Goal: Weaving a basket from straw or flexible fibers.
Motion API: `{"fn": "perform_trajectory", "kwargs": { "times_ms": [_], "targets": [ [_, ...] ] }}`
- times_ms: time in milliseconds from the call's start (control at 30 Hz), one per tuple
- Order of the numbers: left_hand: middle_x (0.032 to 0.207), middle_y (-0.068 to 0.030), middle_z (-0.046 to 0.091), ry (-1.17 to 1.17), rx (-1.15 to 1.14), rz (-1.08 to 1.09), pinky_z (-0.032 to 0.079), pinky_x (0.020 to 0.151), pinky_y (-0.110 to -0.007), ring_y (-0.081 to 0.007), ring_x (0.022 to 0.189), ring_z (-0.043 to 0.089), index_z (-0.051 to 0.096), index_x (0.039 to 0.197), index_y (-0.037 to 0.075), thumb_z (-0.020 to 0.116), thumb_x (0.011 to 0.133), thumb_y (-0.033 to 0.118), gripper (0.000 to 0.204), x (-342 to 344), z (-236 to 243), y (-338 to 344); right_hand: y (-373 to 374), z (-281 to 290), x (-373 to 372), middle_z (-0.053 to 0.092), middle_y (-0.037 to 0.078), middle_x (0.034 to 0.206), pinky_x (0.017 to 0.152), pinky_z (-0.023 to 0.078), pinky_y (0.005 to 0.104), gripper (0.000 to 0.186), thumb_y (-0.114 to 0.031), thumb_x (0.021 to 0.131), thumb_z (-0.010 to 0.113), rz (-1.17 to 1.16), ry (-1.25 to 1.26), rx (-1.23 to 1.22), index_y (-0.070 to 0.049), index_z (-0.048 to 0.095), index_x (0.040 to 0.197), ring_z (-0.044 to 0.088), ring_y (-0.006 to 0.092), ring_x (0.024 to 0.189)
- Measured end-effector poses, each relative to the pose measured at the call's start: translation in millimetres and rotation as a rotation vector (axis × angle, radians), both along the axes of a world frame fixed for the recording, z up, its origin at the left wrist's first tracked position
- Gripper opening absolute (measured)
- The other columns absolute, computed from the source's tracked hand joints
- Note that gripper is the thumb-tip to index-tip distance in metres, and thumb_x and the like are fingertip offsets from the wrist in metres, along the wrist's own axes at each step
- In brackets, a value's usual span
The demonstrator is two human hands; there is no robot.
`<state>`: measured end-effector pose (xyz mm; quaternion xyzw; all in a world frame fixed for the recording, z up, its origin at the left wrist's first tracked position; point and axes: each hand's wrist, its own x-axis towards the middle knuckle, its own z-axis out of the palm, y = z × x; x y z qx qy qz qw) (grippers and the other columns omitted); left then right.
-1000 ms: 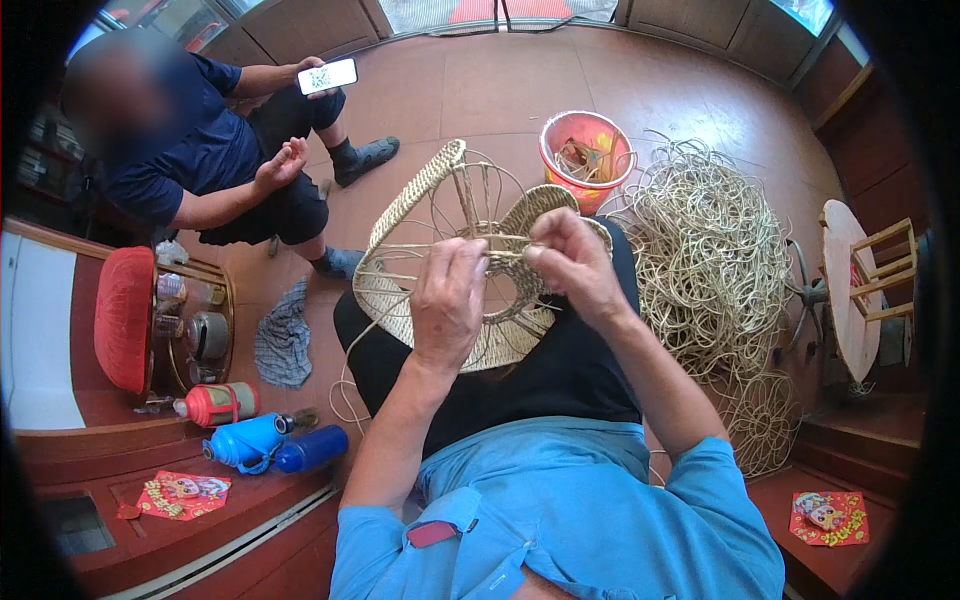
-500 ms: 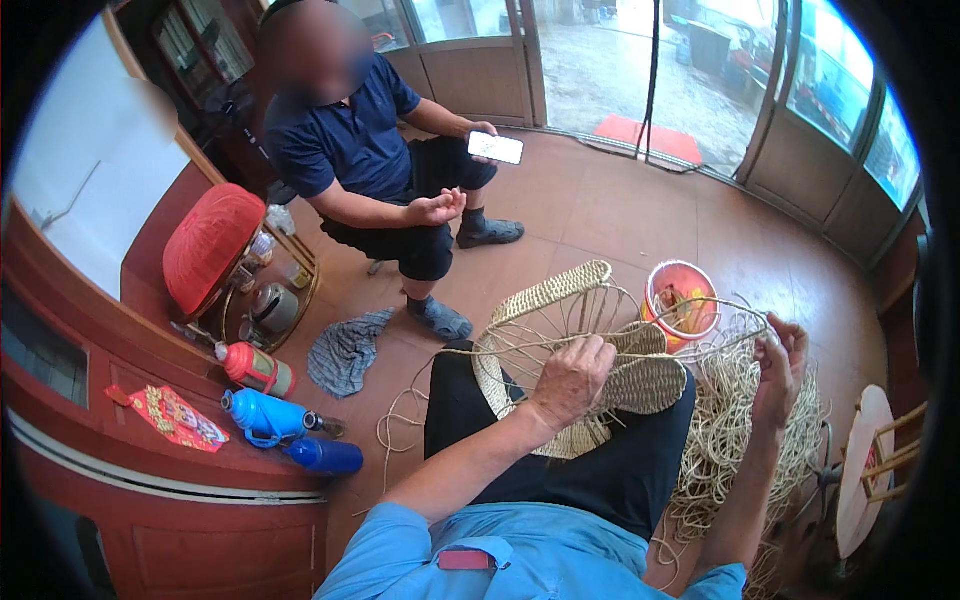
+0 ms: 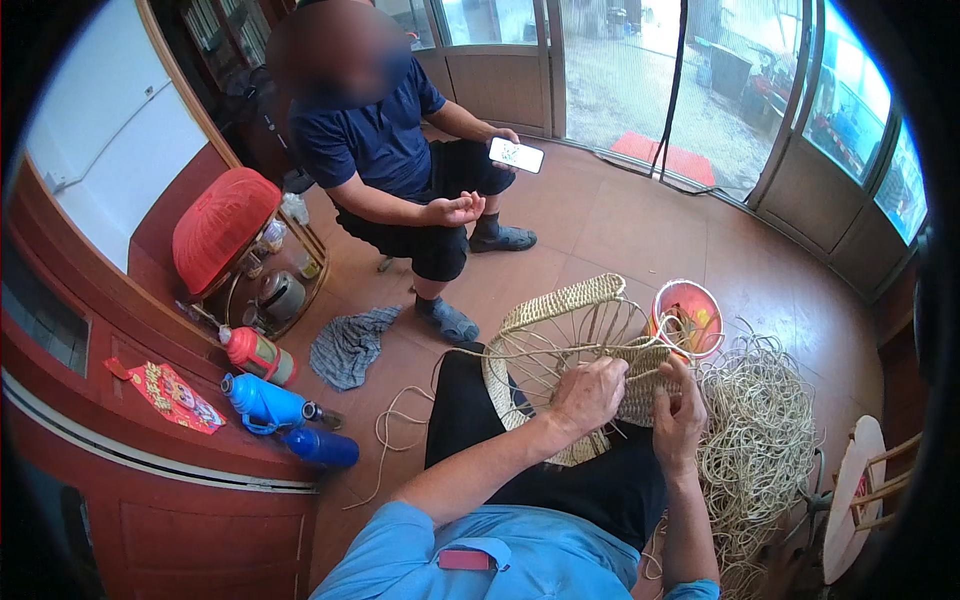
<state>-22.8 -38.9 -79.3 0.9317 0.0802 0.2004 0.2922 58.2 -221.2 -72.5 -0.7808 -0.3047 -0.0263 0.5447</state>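
Note:
A pale woven straw piece (image 3: 562, 298), with a curved braided rim and open spokes, rests across my lap. My left hand (image 3: 589, 398) is pinched on a straw cord near its centre, over a densely woven section. Beside it, my right hand (image 3: 680, 418) has its fingers curled at the same cord, close to the woven section's right edge; the exact grip is partly hidden. Loose cord trails left from the piece down to the floor.
Another person (image 3: 375, 160) sits ahead holding a phone (image 3: 516, 155). A red bucket (image 3: 692, 298) and heaped straw cord (image 3: 755, 445) lie right, near a round wooden piece (image 3: 850, 500). Flasks (image 3: 262, 400), a grey cloth (image 3: 352, 345) and a red-covered stand (image 3: 225, 230) are left.
The view has swung up toward the person and doorway. My right hand pulled cord out to the right, then came back left and down beside my left hand.

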Motion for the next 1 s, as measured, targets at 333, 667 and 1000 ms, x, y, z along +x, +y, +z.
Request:
{"fn": "perform_trajectory", "kwargs": {
  "times_ms": [333, 667, 1000],
  "targets": [
    [0.089, -0.0245, 0.076, 0.062, -0.077, 0.023, 0.061, 0.080, -0.057, -0.0446, 0.088, 0.078, 0.069, 0.104, 0.001, 0.064, 0.103, 0.016, 0.015, 3.7, 1.2, -2.7, 39.2, -3.8, 12.5, 0.079, 0.017, 0.112, 0.071, 0.060, 0.0338, 0.086, 0.003, 0.098, 0.073, 0.055, 0.146, 0.025, -0.011, 0.037, 0.175, 0.073, 0.0145, 0.079],
    [0.105, -0.0171, 0.071, -0.099, 0.136, 0.050, 0.061, 0.084, -0.047, -0.0362, 0.098, 0.073, 0.067, 0.103, 0.005, 0.068, 0.103, 0.017, 0.012, -9.2, 2.2, -7.5, 34.8, -30.8, -17.2, 0.071, 0.000, 0.096, 0.075, 0.050, 0.0231, 0.078, 0.004, 0.098, 0.079, -0.010, 0.141, 0.343, -0.009, 0.046, 0.168, 0.063, 0.0054, 0.083],
    [0.105, -0.0054, 0.065, -0.280, 0.398, 0.016, 0.057, 0.086, -0.040, -0.0240, 0.099, 0.066, 0.068, 0.106, 0.012, 0.071, 0.094, 0.019, 0.014, -7.2, -13.3, -7.4, 1.2, 15.8, -12.6, 0.068, 0.001, 0.099, 0.081, 0.061, 0.0302, 0.057, -0.002, 0.102, 0.063, 0.170, 0.715, 0.711, -0.002, 0.048, 0.157, 0.063, 0.0091, 0.081]
  ]
}}
